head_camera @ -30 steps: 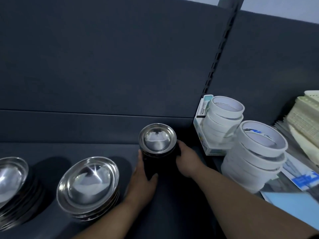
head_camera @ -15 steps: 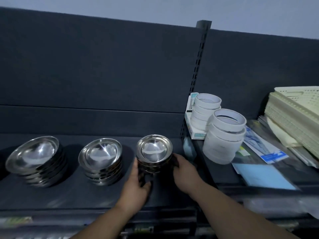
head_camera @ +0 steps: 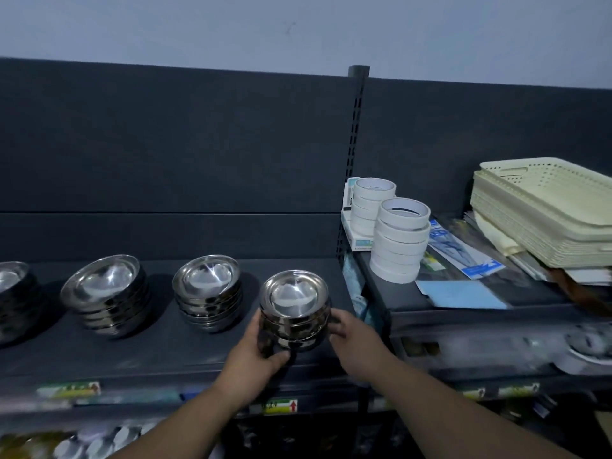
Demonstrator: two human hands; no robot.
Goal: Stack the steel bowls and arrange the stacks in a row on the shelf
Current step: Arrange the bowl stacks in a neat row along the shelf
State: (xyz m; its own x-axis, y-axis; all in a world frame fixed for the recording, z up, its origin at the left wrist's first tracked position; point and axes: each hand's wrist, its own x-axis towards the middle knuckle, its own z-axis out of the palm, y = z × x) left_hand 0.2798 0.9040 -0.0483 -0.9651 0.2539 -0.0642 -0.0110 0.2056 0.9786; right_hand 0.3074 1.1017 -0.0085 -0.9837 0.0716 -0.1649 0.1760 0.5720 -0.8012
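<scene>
Head view. Four stacks of steel bowls are sitting in a row on the dark shelf (head_camera: 165, 346). The rightmost stack (head_camera: 294, 309) is sitting near the shelf's right end, toward the front edge. The left hand (head_camera: 255, 357) is pressing against its left side, fingers curled around the lower bowls and thumb under the front. The right hand (head_camera: 352, 339) is lying at its right side with fingers (head_camera: 334, 321) bent loosely toward the bowls; contact there cannot be judged.

The next stack (head_camera: 207, 289) is standing just to the left and slightly farther back, apart from the held one. A third stack (head_camera: 106, 289) is standing further left, and a fourth stack (head_camera: 13, 293) is being cut off by the frame's left edge.

On the neighbouring shelf to the right, two columns of white tape rolls (head_camera: 399, 240) are standing beside a pile of cream plastic trays (head_camera: 546, 207).
</scene>
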